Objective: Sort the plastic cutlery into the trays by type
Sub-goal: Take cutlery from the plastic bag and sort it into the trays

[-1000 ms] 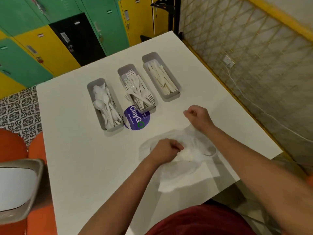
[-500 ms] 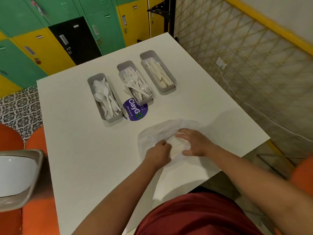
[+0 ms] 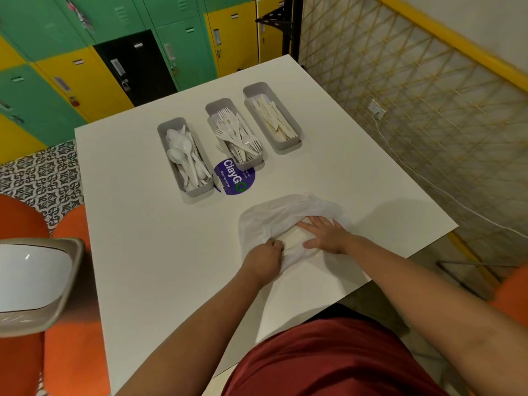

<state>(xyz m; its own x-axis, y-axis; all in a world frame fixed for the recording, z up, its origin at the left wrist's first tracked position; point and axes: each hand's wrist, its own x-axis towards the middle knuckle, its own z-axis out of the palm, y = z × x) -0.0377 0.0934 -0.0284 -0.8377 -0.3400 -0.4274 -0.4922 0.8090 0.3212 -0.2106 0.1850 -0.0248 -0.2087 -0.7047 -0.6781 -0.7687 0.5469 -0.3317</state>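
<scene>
Three grey trays stand in a row on the white table (image 3: 137, 224). The left tray (image 3: 163, 138) holds white spoons (image 3: 183, 155), the middle tray (image 3: 217, 107) white forks (image 3: 237, 135), the right tray (image 3: 255, 88) cream knives (image 3: 274, 121). A translucent white plastic bag (image 3: 274, 212) lies flat near the table's front edge. My left hand (image 3: 264, 260) grips the bag's near edge with curled fingers. My right hand (image 3: 325, 235) presses flat on the bag with fingers spread.
A round purple ClayGo sticker (image 3: 235, 181) sits between the trays and the bag. Orange seats (image 3: 25, 218) and a grey chair (image 3: 37, 281) are at the left. Lockers (image 3: 85, 67) stand beyond the table, a lattice wall (image 3: 414, 110) at the right.
My right hand came down from a raised fist beside the bag and now lies flat on it. The left hand kept its grip on the bag.
</scene>
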